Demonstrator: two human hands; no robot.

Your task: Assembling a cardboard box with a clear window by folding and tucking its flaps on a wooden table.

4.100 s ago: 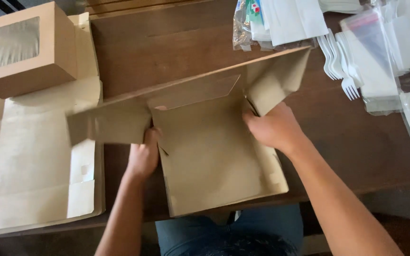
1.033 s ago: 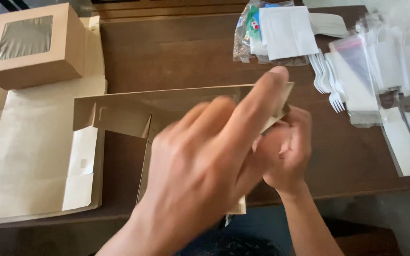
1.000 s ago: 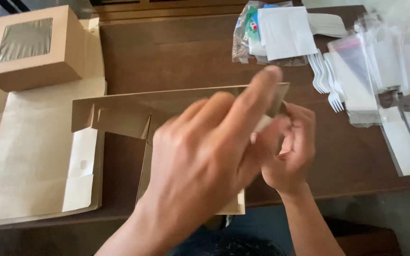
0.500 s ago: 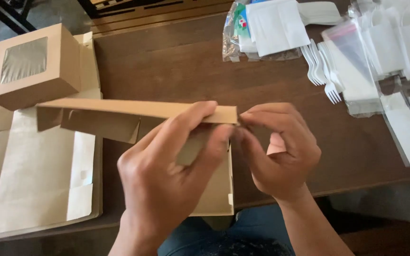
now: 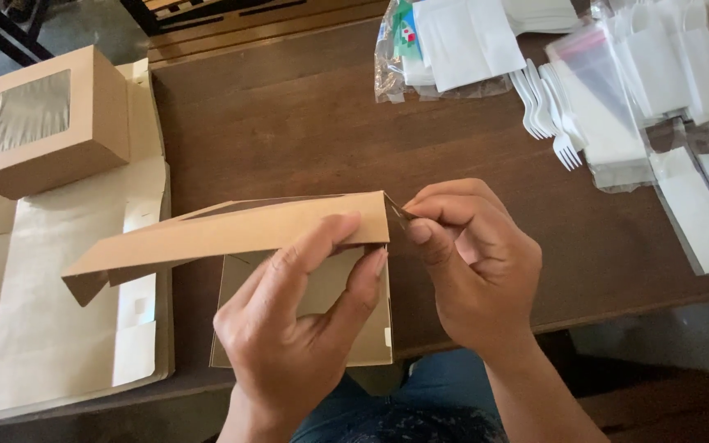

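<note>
A flat brown cardboard box blank (image 5: 231, 234) is held up over the dark wooden table (image 5: 305, 123), one long panel folded up toward me. My left hand (image 5: 297, 336) grips that panel from below, thumb and fingers pressing its right end. My right hand (image 5: 473, 267) pinches a small corner tab at the panel's right edge between thumb and forefinger. The blank's lower panel is partly hidden behind my left hand.
A finished brown box with a clear window (image 5: 47, 123) stands at the far left on a stack of flat box blanks (image 5: 51, 328). A clear bag of white napkins (image 5: 445, 45), white plastic forks (image 5: 547, 107) and plastic-wrapped white packets (image 5: 658, 90) lie at the back right.
The blank lay flat under both hands earlier. Both hands have lifted it, the long panel is folded up, and my right hand has gone to the corner tab.
</note>
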